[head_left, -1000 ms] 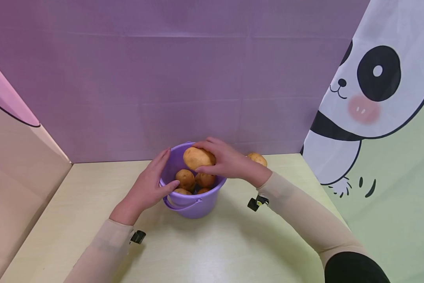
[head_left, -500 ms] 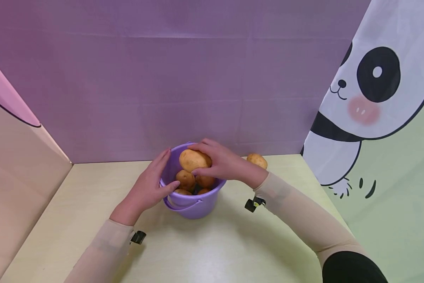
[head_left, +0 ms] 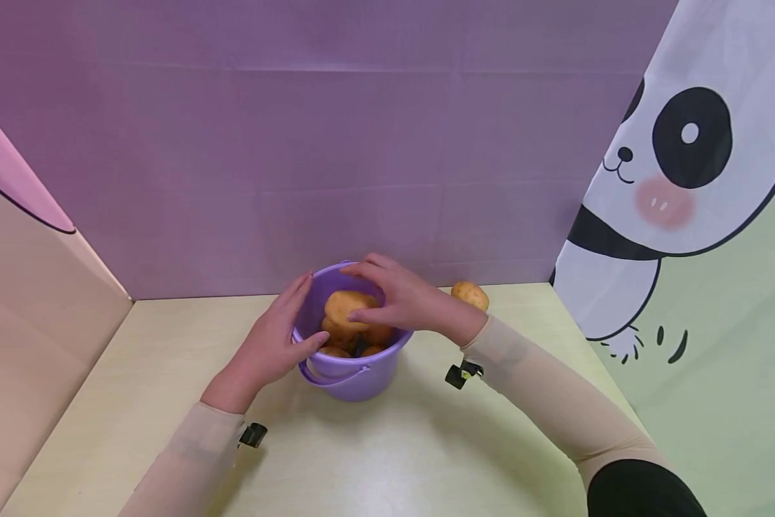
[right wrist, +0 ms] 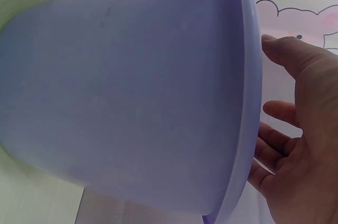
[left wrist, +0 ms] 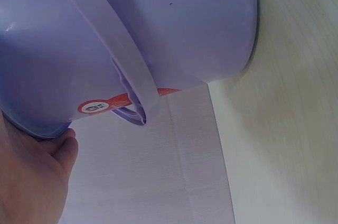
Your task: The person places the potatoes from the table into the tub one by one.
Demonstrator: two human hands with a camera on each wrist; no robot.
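A purple bucket (head_left: 348, 377) stands on the table with several potatoes inside. My left hand (head_left: 267, 345) grips its rim on the left side, thumb over the edge; in the left wrist view the hand (left wrist: 31, 176) is at the rim. My right hand (head_left: 403, 294) is over the bucket's right side, fingers spread and thumb apart. Just below those fingers a large potato (head_left: 347, 305) lies on top of the other potatoes (head_left: 335, 352). In the right wrist view, the hand (right wrist: 301, 134) reaches past the rim with loosely bent fingers; the potatoes inside are hidden by the bucket wall.
Another potato (head_left: 470, 294) lies on the table (head_left: 374, 474) at the back right, beyond my right wrist. A purple cloth wall (head_left: 296, 143) rises close behind the bucket, and a panda-print panel (head_left: 691, 215) borders the right side.
The large potato has gone from my right hand's grip down onto the others in the bucket. The right hand moved slightly left and its fingers spread. The left hand stayed put.
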